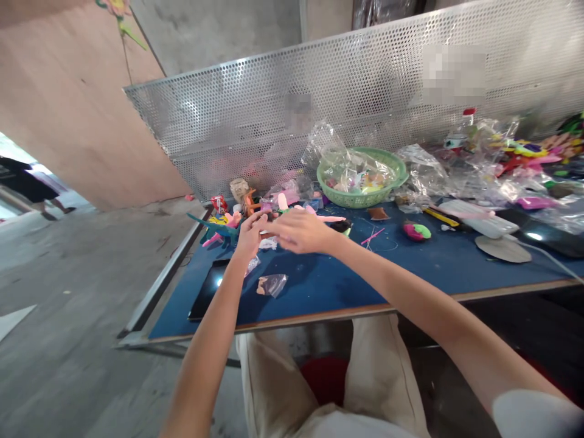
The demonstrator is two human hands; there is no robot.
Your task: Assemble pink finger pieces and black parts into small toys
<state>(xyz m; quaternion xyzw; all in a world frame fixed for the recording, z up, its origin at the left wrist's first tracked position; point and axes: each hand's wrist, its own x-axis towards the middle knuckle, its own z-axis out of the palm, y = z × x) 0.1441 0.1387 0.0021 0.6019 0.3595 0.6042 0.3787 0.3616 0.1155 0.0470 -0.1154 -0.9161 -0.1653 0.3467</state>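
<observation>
Over the left part of the blue table [328, 286], my left hand [250, 233] and my right hand [303, 231] meet. The left fingers are bent and closed around something small and dark that I cannot make out. My right fingers, a little blurred, press together against the same spot from the right. Behind and beside the hands lie coloured clay-like figures, among them a teal one [223, 229] and an orange one [250, 202]. A small clear bag [272, 285] with beige bits rests in front of them, and a dark tablet or phone [205, 292] lies to the left.
A green basket [360, 199] with plastic wrapping stands at the back against a perforated metal panel [255, 115]. Farther right are a yellow cutter [440, 216], a pink-and-green lump [416, 231], a white device with a cable [479, 219], and a bottle [460, 131]. Another person [30, 182] stands far left.
</observation>
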